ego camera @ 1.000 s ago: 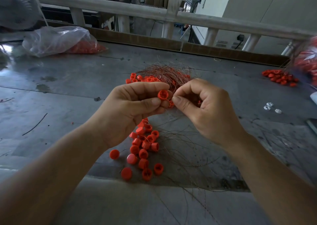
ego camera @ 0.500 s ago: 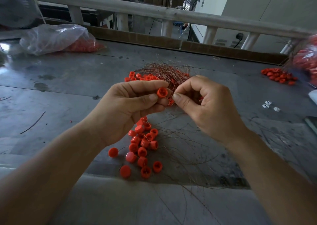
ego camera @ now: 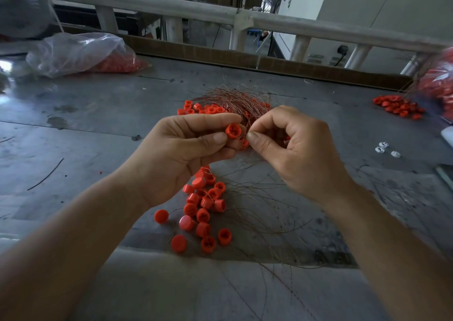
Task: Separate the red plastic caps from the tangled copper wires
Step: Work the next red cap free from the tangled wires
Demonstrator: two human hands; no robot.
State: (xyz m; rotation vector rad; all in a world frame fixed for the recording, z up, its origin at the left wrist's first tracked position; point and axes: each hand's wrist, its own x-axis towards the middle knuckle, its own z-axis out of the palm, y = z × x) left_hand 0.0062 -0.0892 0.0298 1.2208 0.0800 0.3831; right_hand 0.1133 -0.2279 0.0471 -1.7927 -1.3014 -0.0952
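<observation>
Above the grey table (ego camera: 98, 129), my left hand (ego camera: 181, 156) pinches a red cap (ego camera: 232, 131) between thumb and fingers, its open side facing me. My right hand (ego camera: 294, 149) sits right beside it, thumb and forefinger pinched on thin copper wire close to the cap. Behind both hands lies a tangled bundle of copper wires (ego camera: 235, 100) mixed with red caps. Below the hands, a loose pile of red caps (ego camera: 203, 205) rests on the table among stray wire strands (ego camera: 264, 213).
A clear plastic bag of red caps (ego camera: 81, 53) lies at the back left. Another heap of red caps (ego camera: 397, 106) sits at the right, beside a blurred bag (ego camera: 438, 85). Small white pieces (ego camera: 384, 149) lie at the right. A railing (ego camera: 220, 16) runs along the far edge.
Both hands stay close together on the cap and the wire. The view has shifted slightly; the grip looks the same.
</observation>
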